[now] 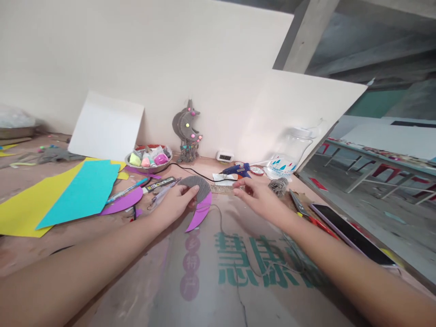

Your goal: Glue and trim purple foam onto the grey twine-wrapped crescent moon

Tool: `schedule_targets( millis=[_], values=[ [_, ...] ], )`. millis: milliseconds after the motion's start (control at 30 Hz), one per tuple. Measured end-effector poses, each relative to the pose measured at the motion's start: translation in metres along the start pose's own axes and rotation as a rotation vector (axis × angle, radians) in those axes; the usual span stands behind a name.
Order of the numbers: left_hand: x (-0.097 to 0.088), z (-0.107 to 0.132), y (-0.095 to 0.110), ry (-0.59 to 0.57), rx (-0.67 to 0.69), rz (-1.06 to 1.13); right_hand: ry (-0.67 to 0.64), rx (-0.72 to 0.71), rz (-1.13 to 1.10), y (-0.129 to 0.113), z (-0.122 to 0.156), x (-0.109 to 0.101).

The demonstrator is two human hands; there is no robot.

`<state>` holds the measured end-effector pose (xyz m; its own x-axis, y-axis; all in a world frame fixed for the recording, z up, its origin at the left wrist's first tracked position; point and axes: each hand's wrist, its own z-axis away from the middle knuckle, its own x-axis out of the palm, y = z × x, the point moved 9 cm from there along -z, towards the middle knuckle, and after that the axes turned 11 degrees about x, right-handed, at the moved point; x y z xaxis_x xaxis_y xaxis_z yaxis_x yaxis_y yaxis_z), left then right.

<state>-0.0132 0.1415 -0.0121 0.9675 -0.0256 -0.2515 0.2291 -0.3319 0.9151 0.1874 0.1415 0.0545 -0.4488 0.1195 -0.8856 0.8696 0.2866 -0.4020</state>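
My left hand (pixel 180 200) pinches a purple crescent (pixel 199 218), a flat cut-out whose upper part is wrapped in grey yarn (pixel 197 184). The lower tip is bare purple. A loose strand (pixel 220 215) runs from the crescent down over the printed plastic sheet (pixel 204 299) and passes toward my right forearm. My right hand (pixel 252 195) hovers to the right of the crescent, its fingers bent and apart, with nothing visible between them. Just beyond it lies a ball of grey yarn (pixel 278 186).
Scissors (pixel 306 211) and a phone (pixel 354 234) lie at right. A blue glue gun (pixel 236 170), a small digital clock (pixel 225 156) and a clear jar (pixel 289 154) stand behind. A yarn-covered moon ornament (pixel 187 129) leans on the wall. Turquoise sheet (pixel 81 190) and clay bowl (pixel 150 168) are left.
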Motion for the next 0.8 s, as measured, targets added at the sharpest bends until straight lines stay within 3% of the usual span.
schedule_targets(
  millis=[33, 167, 300, 400, 500, 633, 800],
  values=[
    [0.0, 0.0, 0.0, 0.0, 0.0, -0.007, -0.043, 0.044, -0.132, -0.007, 0.008, 0.008],
    [-0.001, 0.0, 0.003, -0.007, 0.034, -0.031, -0.483, 0.224, -0.556, -0.03, 0.035, 0.066],
    [-0.001, 0.0, 0.003, -0.002, 0.036, -0.032, -0.659, 0.27, -0.834, -0.036, 0.043, 0.083],
    [0.0, 0.0, 0.005, -0.011, 0.031, -0.021, -0.64, 0.231, -0.821, -0.029, 0.037, 0.076],
    [0.0, 0.001, 0.006, -0.014, 0.02, -0.03, -0.565, 0.208, -0.671, -0.018, 0.028, 0.069],
    [0.002, 0.003, 0.004, -0.025, 0.008, -0.017, -0.384, 0.233, -0.533, -0.006, 0.018, 0.06],
    [0.005, 0.005, 0.01, -0.074, 0.039, -0.115, -0.165, 0.185, -0.568, -0.002, 0.015, 0.051]
  ],
)
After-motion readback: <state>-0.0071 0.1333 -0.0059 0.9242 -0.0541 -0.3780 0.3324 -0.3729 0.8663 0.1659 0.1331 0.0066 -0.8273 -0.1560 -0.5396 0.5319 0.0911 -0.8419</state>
